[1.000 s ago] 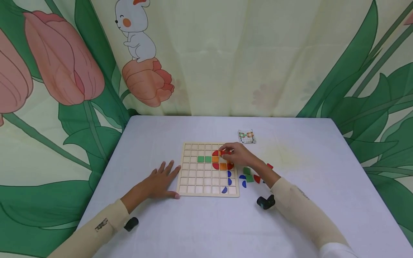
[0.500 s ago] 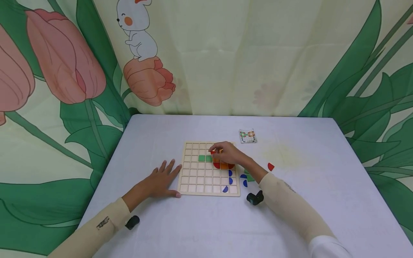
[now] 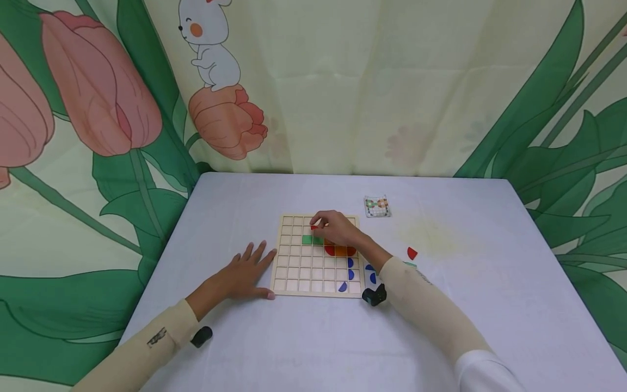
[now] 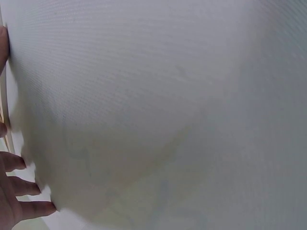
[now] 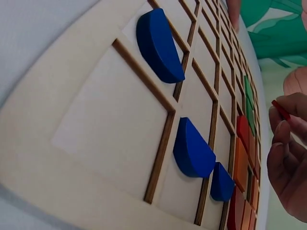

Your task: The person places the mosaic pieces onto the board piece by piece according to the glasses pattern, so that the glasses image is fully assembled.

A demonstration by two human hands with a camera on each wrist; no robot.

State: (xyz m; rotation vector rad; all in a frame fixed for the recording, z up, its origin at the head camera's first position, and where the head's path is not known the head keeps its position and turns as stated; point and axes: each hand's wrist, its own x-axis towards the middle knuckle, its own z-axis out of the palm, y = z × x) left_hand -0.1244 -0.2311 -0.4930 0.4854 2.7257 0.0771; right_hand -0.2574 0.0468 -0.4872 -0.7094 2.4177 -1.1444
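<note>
My right hand (image 3: 335, 227) is over the upper part of a wooden grid board (image 3: 289, 286). Its thumb and fingertips pinch a small red tile (image 5: 281, 109), seen nearly edge-on in the right wrist view. Below that hand, green square tiles (image 3: 307, 240) sit in the grid, and beside them red and orange tiles (image 3: 339, 251) are partly covered by the hand. Several blue half-round tiles (image 5: 160, 45) lie in cells near the board's right side. My left hand (image 3: 247, 274) rests on the white cloth, fingers spread, with fingertips right at the board's left edge.
A small pattern card (image 3: 377, 207) lies behind the board on the right. One loose red tile (image 3: 412, 253) and loose blue tiles (image 3: 373, 278) are on the tablecloth to the right, others hidden by the right sleeve (image 3: 416, 294). A printed curtain (image 3: 343, 109) hangs behind the table.
My right hand has moved left across the board, carrying the red tile to just above the green tiles. Its forearm now covers the loose green tiles. The left hand has stayed put.
</note>
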